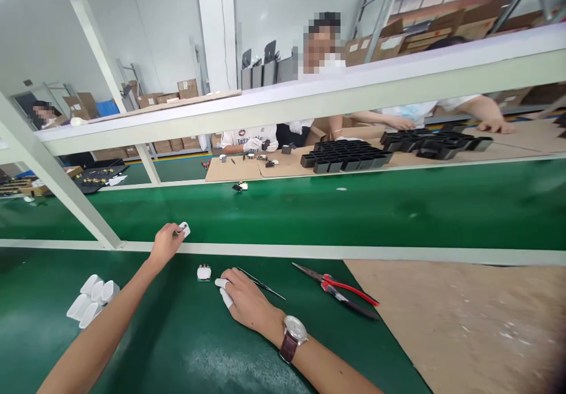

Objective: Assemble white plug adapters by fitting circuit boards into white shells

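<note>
My left hand (167,244) reaches out over the white ledge, fingers pinched on a small white plastic piece (184,229). On the green table, my right hand (247,301) rests palm down, loosely bent, with white covers on two fingertips. Close along its far side lie thin metal tweezers (264,285); whether the hand touches them I cannot tell. Just left of the right fingertips sits a small white part with a green circuit board (204,272). Farther right are red-and-black needle-nose pliers (335,289).
Several white plastic cups (79,307) stand left of my left forearm. A white frame post (57,170) rises there. Beyond the ledge runs a green belt (283,211) with a small black-and-white part (240,187). Co-workers sit opposite near black housings (345,155). Brown board (464,317) covers the right.
</note>
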{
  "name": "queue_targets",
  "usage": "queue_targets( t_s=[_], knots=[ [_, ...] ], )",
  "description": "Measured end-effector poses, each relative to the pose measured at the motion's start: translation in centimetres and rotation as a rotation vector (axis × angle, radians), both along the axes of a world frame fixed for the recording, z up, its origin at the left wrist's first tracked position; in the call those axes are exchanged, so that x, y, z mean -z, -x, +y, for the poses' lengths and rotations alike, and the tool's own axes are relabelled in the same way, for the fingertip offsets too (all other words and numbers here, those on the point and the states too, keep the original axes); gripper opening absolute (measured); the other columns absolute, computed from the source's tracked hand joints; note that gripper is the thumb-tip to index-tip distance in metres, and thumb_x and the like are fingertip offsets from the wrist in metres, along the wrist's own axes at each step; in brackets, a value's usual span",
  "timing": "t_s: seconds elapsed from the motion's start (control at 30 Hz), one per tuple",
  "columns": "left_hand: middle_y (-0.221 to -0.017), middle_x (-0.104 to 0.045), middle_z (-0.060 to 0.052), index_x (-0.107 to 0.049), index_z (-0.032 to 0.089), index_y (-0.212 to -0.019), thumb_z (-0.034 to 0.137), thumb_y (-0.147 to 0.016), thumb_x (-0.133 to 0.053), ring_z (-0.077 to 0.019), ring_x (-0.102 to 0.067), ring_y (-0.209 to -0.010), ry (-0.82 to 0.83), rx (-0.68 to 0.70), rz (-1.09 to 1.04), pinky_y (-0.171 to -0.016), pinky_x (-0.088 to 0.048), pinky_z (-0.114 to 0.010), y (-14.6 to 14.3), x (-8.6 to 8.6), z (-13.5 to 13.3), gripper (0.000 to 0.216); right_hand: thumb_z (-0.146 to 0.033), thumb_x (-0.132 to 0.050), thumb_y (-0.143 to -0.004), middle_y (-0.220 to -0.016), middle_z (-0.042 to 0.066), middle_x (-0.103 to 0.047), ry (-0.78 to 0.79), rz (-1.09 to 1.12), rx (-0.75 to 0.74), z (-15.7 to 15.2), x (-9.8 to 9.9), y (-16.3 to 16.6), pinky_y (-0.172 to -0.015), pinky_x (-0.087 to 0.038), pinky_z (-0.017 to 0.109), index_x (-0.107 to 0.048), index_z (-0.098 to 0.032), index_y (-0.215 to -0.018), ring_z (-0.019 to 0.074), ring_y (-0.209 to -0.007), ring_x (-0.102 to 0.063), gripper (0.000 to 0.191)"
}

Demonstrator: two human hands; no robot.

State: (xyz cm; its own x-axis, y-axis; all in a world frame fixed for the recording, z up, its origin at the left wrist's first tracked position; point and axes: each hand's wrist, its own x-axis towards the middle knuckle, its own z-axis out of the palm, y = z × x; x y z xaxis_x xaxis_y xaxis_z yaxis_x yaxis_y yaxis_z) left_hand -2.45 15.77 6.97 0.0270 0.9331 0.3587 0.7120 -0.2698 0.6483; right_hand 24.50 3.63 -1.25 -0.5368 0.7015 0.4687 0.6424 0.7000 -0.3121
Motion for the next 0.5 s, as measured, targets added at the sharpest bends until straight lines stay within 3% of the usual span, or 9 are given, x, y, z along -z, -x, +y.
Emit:
queue_targets(
  t_s=[0.1, 0.23, 0.37, 0.43, 0.5],
  knots=[
    [-0.097, -0.072, -0.007, -0.070, 0.015, -0.093, 0.041, -0.097, -0.070, -0.0204, -0.070, -0.087, 0.025, -0.062, 0.109, -0.085, -0.060, -0.040, 0.1, -0.6, 3.0, 0.026, -0.002, -0.052, -0.093, -0.111, 0.010, -0.063, -0.017, 0.019, 0.005, 0.1, 0.4, 0.0, -0.096, -0.054, 0.044, -0.067, -0.018, -0.103, 0.0248, -0.096, -0.059, 0.023],
    [-0.107, -0.076, -0.009, -0.073, 0.017, -0.102, 0.038, -0.094, -0.074, -0.0228, -0.073, -0.095, 0.024, -0.029, 0.182, -0.085, -0.061, -0.038, 0.5, -1.1, 2.6, 0.022, -0.002, -0.051, -0.094, -0.111, 0.010, -0.064, -0.032, 0.033, -0.008, 0.2, 0.4, -0.1, -0.096, -0.056, 0.045, -0.067, -0.017, -0.105, 0.0253, -0.097, -0.060, 0.025],
    [-0.127, -0.074, -0.009, -0.073, 0.023, -0.120, 0.041, -0.091, -0.071, -0.0271, -0.072, -0.111, -0.064, -0.060, 0.183, -0.094, -0.061, -0.037, 3.7, -4.1, -1.4, 0.034, -0.004, -0.048, -0.097, -0.111, 0.011, -0.065, -0.036, 0.080, -0.047, 0.2, 0.2, -0.2, -0.095, -0.057, 0.048, -0.066, -0.018, -0.112, 0.0258, -0.098, -0.061, 0.028],
    [-0.129, -0.073, -0.009, -0.070, 0.023, -0.127, 0.047, -0.093, -0.067, -0.0268, -0.072, -0.110, -0.098, -0.129, 0.173, -0.096, -0.061, -0.038, 6.5, -6.4, -4.4, 0.041, -0.006, -0.046, -0.099, -0.111, 0.012, -0.065, -0.034, 0.094, -0.070, 0.2, 0.1, -0.2, -0.093, -0.058, 0.049, -0.065, -0.018, -0.116, 0.0265, -0.098, -0.062, 0.028],
    [-0.127, -0.073, -0.009, -0.072, 0.024, -0.122, 0.054, -0.093, -0.067, -0.0277, -0.072, -0.106, -0.125, -0.201, 0.183, -0.095, -0.060, -0.040, 9.7, -8.2, -7.9, 0.042, -0.009, -0.044, -0.102, -0.113, 0.012, -0.065, -0.030, 0.114, -0.084, 0.2, 0.0, -0.2, -0.092, -0.059, 0.050, -0.063, -0.019, -0.123, 0.0272, -0.100, -0.064, 0.030]
  ],
)
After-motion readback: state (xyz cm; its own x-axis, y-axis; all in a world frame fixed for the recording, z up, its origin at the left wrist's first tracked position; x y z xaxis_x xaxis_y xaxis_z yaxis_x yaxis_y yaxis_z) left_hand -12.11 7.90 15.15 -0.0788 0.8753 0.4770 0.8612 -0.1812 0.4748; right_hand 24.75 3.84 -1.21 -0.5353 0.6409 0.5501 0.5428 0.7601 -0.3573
